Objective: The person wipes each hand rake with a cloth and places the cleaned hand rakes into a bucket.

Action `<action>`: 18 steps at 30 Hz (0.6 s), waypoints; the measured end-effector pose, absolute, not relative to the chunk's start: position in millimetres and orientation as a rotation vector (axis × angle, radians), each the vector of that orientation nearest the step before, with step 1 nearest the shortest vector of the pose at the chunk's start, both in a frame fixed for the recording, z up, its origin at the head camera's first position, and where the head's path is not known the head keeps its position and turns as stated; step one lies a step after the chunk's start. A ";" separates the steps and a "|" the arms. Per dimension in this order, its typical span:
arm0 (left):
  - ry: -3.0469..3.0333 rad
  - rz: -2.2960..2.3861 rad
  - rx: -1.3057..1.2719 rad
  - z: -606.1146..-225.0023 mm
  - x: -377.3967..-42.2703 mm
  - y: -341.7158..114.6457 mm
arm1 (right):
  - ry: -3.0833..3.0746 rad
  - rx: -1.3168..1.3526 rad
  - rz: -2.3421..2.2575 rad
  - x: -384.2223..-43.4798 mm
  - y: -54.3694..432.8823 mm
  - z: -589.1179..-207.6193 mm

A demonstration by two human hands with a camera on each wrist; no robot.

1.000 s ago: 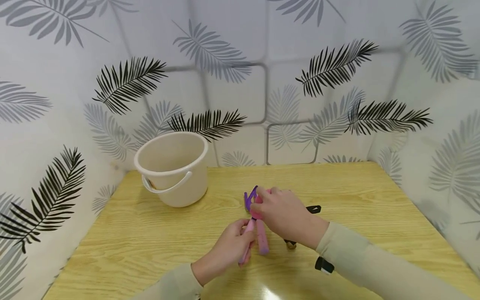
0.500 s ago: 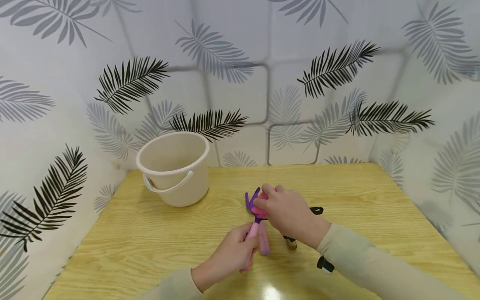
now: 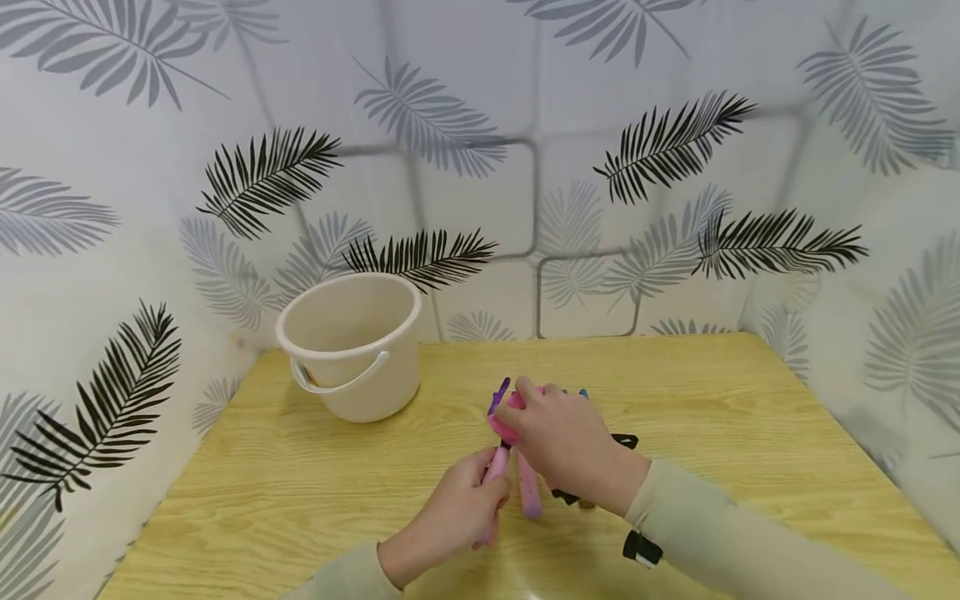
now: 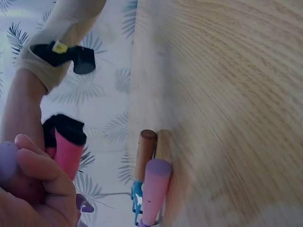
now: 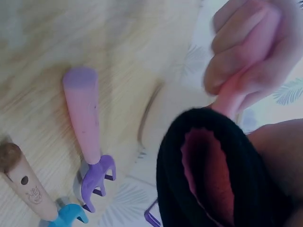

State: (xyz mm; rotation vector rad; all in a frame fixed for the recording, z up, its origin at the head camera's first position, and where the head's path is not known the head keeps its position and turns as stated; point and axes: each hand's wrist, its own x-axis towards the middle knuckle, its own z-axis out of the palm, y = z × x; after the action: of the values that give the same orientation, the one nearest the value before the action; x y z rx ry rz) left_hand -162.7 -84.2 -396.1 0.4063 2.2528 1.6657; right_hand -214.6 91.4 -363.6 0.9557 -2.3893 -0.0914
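Note:
My left hand (image 3: 459, 500) grips the pink handle (image 3: 496, 468) of a small garden tool with a purple pronged head (image 3: 499, 395). Curled over that head, my right hand (image 3: 573, 433) holds a pink work glove (image 3: 504, 427) against it. The glove's black cuff (image 5: 173, 165) hangs open toward the right wrist camera. Most of the tool's head is hidden by glove and fingers. On the table beside the hands lies a purple hand rake (image 5: 97, 179) with a pink handle (image 3: 529, 492). Next to it is a blue-headed tool (image 5: 68, 215) with a wooden handle (image 5: 31, 187).
A cream bucket (image 3: 375, 392) with its handle hanging down stands at the table's back left. The wooden table (image 3: 337, 492) meets a leaf-patterned backdrop (image 3: 480, 200) behind. A black strap loop (image 3: 625, 440) shows beyond the right wrist.
The glove and the tool's head have shifted slightly left, and the prongs have turned so fewer show. Both hands keep their hold. The head view has tilted up a little.

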 end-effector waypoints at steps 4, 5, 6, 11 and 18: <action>2.248 1.699 0.343 -398.0 -167.4 -85.9 | -2.497 1.006 -0.018 -209.6 95.1 -361.0; 2.248 1.700 0.347 -397.8 -167.9 -86.2 | -2.519 1.015 -0.005 -209.6 96.0 -360.0; 2.248 1.695 0.358 -397.7 -167.8 -86.3 | -2.540 1.021 0.001 -210.4 96.8 -359.6; 2.242 1.604 0.500 -398.4 -161.0 -81.4 | -2.477 0.998 -0.050 -216.7 98.1 -361.2; 2.234 1.606 0.495 -399.4 -158.3 -72.9 | -2.470 0.948 -0.134 -220.3 96.4 -363.1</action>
State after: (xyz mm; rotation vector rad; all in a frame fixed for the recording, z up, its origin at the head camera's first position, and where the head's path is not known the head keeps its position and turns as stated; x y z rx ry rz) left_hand -158.3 -72.9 -399.4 0.4950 2.2337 1.6059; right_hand -220.3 96.4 -363.1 0.9480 -2.4699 -0.1342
